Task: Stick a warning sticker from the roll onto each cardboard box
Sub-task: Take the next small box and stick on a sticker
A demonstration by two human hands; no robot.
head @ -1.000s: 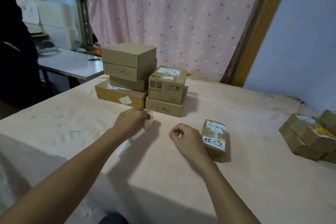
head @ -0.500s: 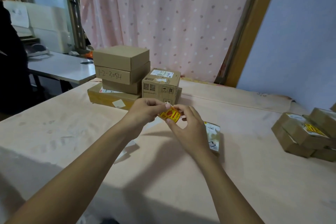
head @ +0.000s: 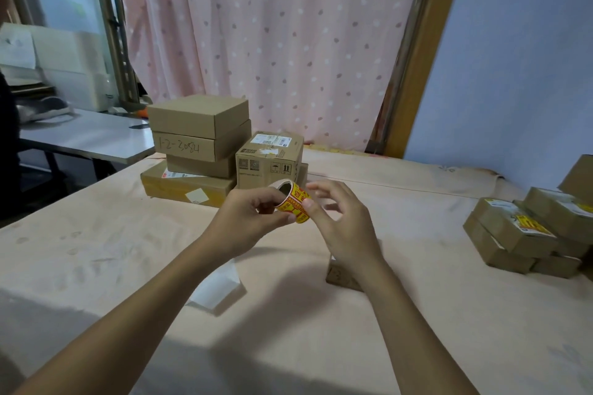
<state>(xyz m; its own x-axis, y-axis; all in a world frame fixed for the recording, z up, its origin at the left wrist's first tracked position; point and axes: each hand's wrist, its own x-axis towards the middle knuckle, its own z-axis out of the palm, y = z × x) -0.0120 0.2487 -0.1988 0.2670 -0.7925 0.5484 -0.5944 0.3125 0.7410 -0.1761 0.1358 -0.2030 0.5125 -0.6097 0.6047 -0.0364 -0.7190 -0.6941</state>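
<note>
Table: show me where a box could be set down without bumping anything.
Free: the wide bare stretch of table left of the left hand, before the box stack. Also the near right, below the stickered boxes. Crowded: under the hands, by the small box and backing paper.

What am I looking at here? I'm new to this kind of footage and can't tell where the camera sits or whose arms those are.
There is no machine here. The camera is worn on a person's head and looks forward and down, so the two bare arms reaching in are the wearer's own. The left hand holds a roll of yellow-and-red warning stickers, and the right hand picks at it with its thumb, the other fingers spread. They work above a table under a pale pink cloth. On it lie a stack of cardboard boxes at the back, a pile of boxes at the right, one showing a yellow sticker, a small box mostly hidden by the right forearm, and white paper.
</note>
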